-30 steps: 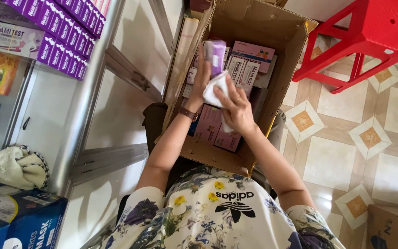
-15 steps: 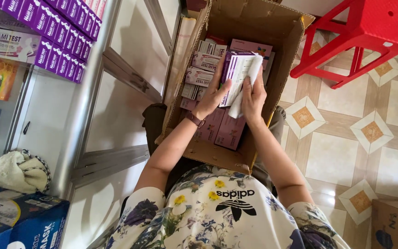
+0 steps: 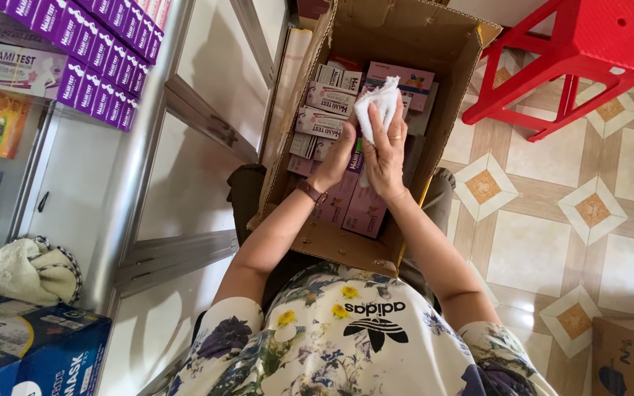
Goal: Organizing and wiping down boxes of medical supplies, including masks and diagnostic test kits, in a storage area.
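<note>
An open cardboard box rests on my lap, filled with several small pink and white cartons. My right hand presses a crumpled white cloth against a purple carton. My left hand, with a watch at the wrist, grips that purple carton from its left side. Both hands are above the middle of the box. Flat pink cartons lie below them in the box.
A glass display cabinet with a metal frame stands at the left, with purple cartons in a row on top. A red plastic stool stands at the upper right on the tiled floor. A blue box sits at the lower left.
The hands have shifted slightly deeper over the box. The white cloth has moved from the carton's right side up over its top end, now bunched under my right fingers.
</note>
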